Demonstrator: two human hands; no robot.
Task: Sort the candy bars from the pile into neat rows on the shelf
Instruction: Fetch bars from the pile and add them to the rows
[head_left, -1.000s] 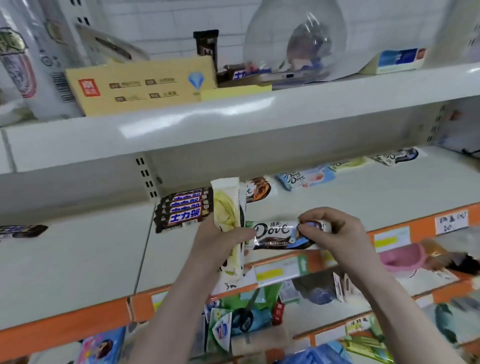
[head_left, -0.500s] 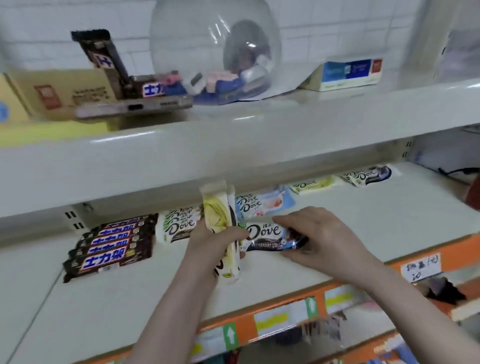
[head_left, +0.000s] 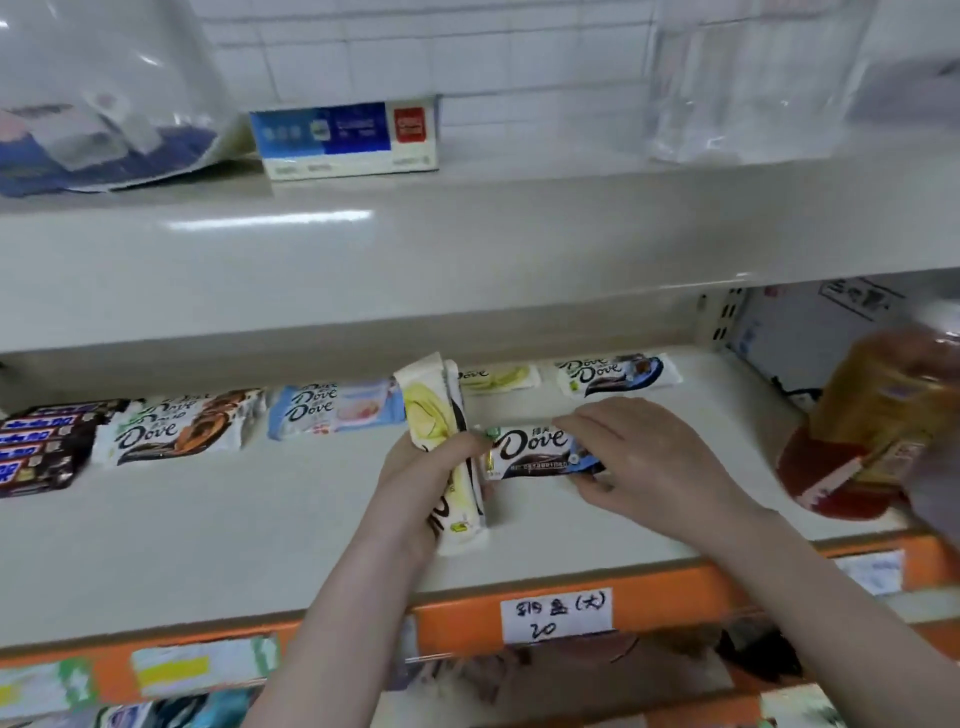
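My left hand (head_left: 422, 470) grips a small stack of cream-yellow Dove bars (head_left: 441, 447), held upright over the shelf (head_left: 218, 535). My right hand (head_left: 639, 467) holds a dark Dove bar (head_left: 524, 449) by its right end, flat and just above the shelf. Along the back lie rows: dark Snickers bars (head_left: 36, 447) at far left, a brown Dove stack (head_left: 171, 428), a light-blue Dove stack (head_left: 332, 410), a yellow Dove bar (head_left: 498, 375) and a dark-and-blue Dove stack (head_left: 615, 373).
A blurred orange-and-red packet (head_left: 878, 431) sits at the shelf's right end. The orange front edge carries a handwritten price label (head_left: 556, 616). On the upper shelf stand a blue-and-white box (head_left: 345, 137) and clear plastic bags (head_left: 98, 93). Goods fill the lower shelves.
The view has swung right along the shelf. Both hands moved with it, keeping their bars, and the dark Dove bar has come lower, closer to the shelf surface.
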